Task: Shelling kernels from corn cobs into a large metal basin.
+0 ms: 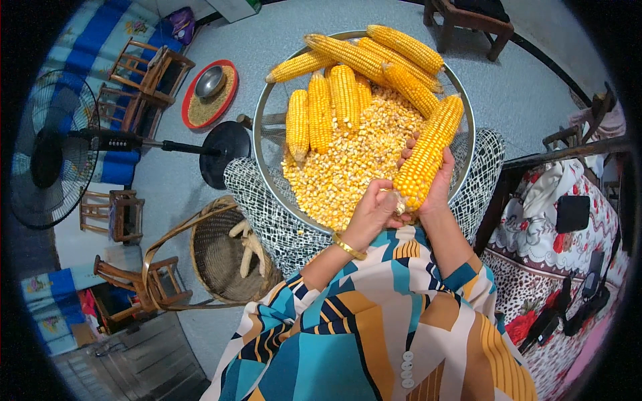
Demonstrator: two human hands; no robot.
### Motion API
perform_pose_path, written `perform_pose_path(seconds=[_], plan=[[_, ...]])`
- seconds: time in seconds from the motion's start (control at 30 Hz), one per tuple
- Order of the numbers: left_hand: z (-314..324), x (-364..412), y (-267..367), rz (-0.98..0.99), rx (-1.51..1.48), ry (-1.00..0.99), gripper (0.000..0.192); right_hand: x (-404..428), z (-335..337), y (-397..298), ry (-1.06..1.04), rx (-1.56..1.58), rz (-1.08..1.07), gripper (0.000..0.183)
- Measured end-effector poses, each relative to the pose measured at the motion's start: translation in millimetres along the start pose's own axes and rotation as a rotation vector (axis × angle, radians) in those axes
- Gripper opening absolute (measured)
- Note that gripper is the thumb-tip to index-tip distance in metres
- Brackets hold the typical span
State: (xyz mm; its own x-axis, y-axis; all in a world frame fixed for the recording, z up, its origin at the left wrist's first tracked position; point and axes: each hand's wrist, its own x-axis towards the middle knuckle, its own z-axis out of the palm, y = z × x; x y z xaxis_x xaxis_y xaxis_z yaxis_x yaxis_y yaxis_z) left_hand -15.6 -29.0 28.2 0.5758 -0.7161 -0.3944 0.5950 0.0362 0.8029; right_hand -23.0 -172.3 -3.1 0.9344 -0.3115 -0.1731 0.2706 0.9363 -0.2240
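Note:
My right hand (437, 185) is closed around a large yellow corn cob (430, 150), which tilts up to the right over the edge of a round metal-rimmed sieve tray (258, 125). At the cob's lower end, the thumb and fingers of my left hand (373, 208) pinch its tip; a gold bangle is on that wrist. The tray rests on my lap. Loose corn kernels (346, 165) lie heaped in it, and several whole cobs (346, 95) lie along its far and left sides, some across the rim.
A wicker basket (200, 250) with a tall handle holds bare cobs (248, 253) at the left. Beyond stand a pedestal fan (213, 150), wooden chairs (125, 215) and a red tray (186, 108) with grain and a metal bowl (210, 81). At right is a cloth-covered table (531, 245).

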Motion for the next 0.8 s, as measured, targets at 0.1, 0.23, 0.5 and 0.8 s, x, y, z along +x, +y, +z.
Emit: perform_pose_path(seconds=[0.1,0.23,0.5,0.8], plan=[[1,8,-5,-0.010,0.046,0.002,0.042,-1,-2,-1,0.018,0.014,-0.016,0.054],[5,16,-6,-0.038,0.065,0.024,0.036,-1,-4,-1,0.023,0.063,-0.033,0.054],[6,23,-19,0.074,0.042,0.008,0.028,-1,-8,-6,0.048,-0.019,-0.063,0.051],[14,16,-20,0.266,0.364,0.093,0.021,0,-10,-6,0.015,0.137,-0.048,0.051]])
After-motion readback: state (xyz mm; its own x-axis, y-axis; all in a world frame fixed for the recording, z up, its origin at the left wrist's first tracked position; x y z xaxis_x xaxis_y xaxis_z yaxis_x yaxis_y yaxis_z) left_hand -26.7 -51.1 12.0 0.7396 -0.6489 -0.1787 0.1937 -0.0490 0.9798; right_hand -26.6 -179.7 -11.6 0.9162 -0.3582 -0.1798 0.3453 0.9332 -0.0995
